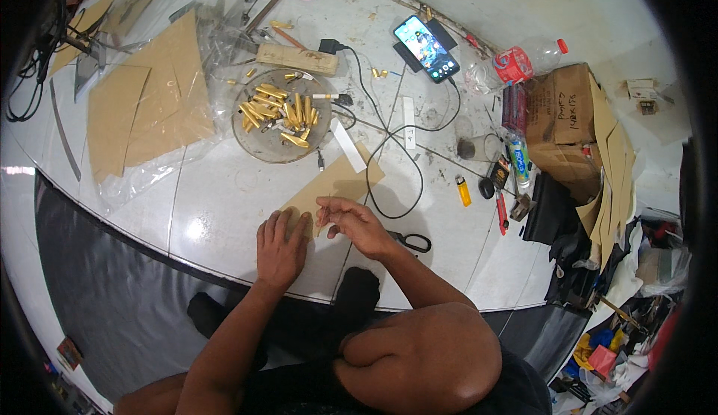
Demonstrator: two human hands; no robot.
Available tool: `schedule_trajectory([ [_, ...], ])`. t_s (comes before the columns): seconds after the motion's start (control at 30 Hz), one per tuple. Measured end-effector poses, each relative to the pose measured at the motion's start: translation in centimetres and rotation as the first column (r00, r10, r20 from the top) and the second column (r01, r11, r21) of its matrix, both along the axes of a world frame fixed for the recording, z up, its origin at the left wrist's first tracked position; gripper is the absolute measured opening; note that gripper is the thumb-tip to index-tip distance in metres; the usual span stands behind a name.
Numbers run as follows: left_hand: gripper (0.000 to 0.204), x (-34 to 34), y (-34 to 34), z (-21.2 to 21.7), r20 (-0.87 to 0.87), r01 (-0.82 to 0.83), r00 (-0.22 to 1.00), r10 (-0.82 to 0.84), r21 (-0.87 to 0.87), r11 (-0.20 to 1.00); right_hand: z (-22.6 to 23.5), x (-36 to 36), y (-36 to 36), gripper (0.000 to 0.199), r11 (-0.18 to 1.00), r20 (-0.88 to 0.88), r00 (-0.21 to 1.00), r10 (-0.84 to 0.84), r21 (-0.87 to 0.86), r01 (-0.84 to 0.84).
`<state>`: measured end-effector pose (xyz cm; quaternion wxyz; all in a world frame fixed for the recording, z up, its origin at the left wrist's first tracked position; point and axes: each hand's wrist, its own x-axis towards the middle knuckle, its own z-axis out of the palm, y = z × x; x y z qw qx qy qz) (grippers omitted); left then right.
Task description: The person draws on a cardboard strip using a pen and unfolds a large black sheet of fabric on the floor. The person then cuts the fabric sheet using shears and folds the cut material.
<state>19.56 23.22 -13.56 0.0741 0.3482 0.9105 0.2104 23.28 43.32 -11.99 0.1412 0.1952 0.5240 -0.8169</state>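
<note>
Brown cardboard, a tan strip (329, 190), lay on the white tabletop (224, 198) directly ahead of the person, its long axis running from near the left hand up and away to the right toward a black cable (389, 145). The left hand (280, 246) was pressed flat on the near end of that strip, fingers spread and extended, gripping nothing but pinning the card down. The right hand (355, 224) sat just beside it to the right, fingertips pinched together on something thin and pale that stood over the card; whether it was a blade, a pin or a sliver could not be told. So the strip stretched away from both hands, with the left on it and the right poised over its nearer part. Beyond the strip stood a round dish (280, 119) heaped with small brass-coloured tubes (277, 108), and farther off a smartphone (426, 47) with a lit screen. Black-handled scissors (411, 243) lay just right of the right wrist, a yellow lighter (464, 189) beyond them, and larger cardboard sheets (149, 101) to the left.
</note>
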Motion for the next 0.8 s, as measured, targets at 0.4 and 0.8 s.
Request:
schedule_trajectory([
  [0.4,0.051,0.3,-0.2,0.2,0.038,-0.03,0.999,0.031,-0.019,0.999,-3.4,3.7,-0.2,0.029,0.29,-0.307,0.905,0.295,0.931,0.222],
  [0.8,0.046,-0.4,-0.4,0.0,-0.027,0.005,1.0,-0.005,0.009,1.0,-1.8,5.5,1.6,0.022,0.405,-0.222,0.966,0.135,0.902,0.151],
])
